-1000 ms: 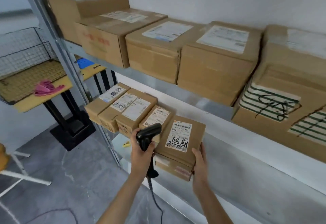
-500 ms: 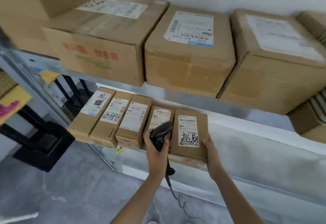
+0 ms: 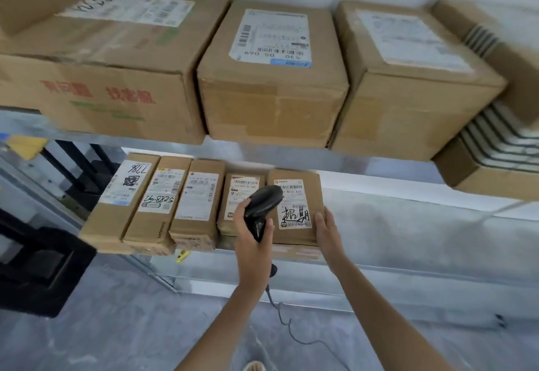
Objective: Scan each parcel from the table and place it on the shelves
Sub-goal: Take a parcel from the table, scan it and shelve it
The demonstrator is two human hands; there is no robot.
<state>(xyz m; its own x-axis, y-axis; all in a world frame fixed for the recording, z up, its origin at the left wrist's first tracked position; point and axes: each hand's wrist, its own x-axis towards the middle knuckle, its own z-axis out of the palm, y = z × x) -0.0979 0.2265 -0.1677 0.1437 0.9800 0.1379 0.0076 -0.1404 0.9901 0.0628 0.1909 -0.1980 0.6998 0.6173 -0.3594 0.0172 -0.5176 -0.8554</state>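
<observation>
A small brown parcel (image 3: 303,195) with a white label and black handwriting lies on the lower shelf (image 3: 408,224), at the right end of a row of small parcels. My right hand (image 3: 326,227) rests against its right front corner, fingers fairly straight along the side. My left hand (image 3: 252,233) grips a black corded barcode scanner (image 3: 262,204), whose head hovers over the left part of that parcel's label. The parcel's lower left edge is hidden behind my left hand.
Several small labelled parcels (image 3: 163,195) fill the lower shelf to the left. Large cardboard boxes (image 3: 274,78) crowd the upper shelf. Striped boxes (image 3: 495,143) sit at the right. Bare shelf surface stretches right of the parcel. A black table base (image 3: 38,268) stands on the grey floor.
The parcel has moved from in front of the shelf edge onto the lower shelf beside the row. Both hands followed it forward, and the view has come closer to the shelves.
</observation>
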